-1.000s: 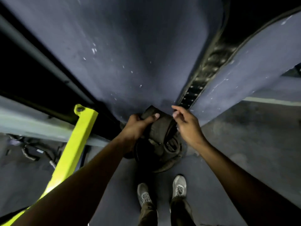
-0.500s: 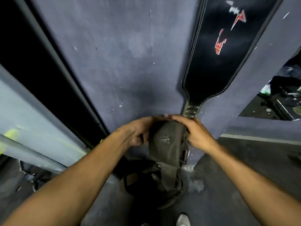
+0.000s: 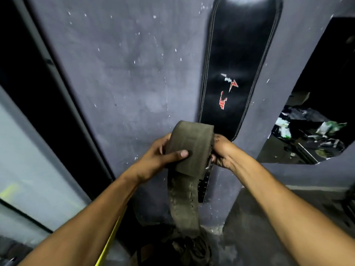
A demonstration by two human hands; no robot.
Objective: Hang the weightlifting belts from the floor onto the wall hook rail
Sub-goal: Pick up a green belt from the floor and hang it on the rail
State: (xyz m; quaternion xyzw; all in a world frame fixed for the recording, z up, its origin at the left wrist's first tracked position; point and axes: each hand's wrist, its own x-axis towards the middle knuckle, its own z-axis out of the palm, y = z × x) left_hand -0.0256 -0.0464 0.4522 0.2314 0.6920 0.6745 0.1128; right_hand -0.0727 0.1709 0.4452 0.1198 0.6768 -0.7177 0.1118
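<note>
Against the grey wall (image 3: 123, 77) the person stands with both arms raised, a worn olive belt (image 3: 189, 150) held up between the hands at about chest height. The left hand (image 3: 157, 160) grips the belt's left edge, its thumb pressed flat across the front of the folded strap and the other fingers tucked behind it. The right hand (image 3: 222, 152) holds the opposite edge, fingers curled around the side where a metal buckle (image 3: 208, 166) peeks out just below the palm. The top of the belt is bent over into a loop, and the rest of the strap hangs straight down between the forearms, its row of punched holes showing along one side. Its lower end reaches a dark heap of more belts (image 3: 178, 248) on the floor (image 3: 249, 217); how many lie there I cannot tell in the dim light. Just behind the lifted loop, a black leather belt (image 3: 238, 60) with red and white markings is hanging flat on the wall, its narrow end coming down to the right hand's knuckles. To the right, an opening in the wall shows a dark space with scattered litter (image 3: 311, 131). A yellow bar (image 3: 107, 244) slants up at the bottom, beside the left forearm
</note>
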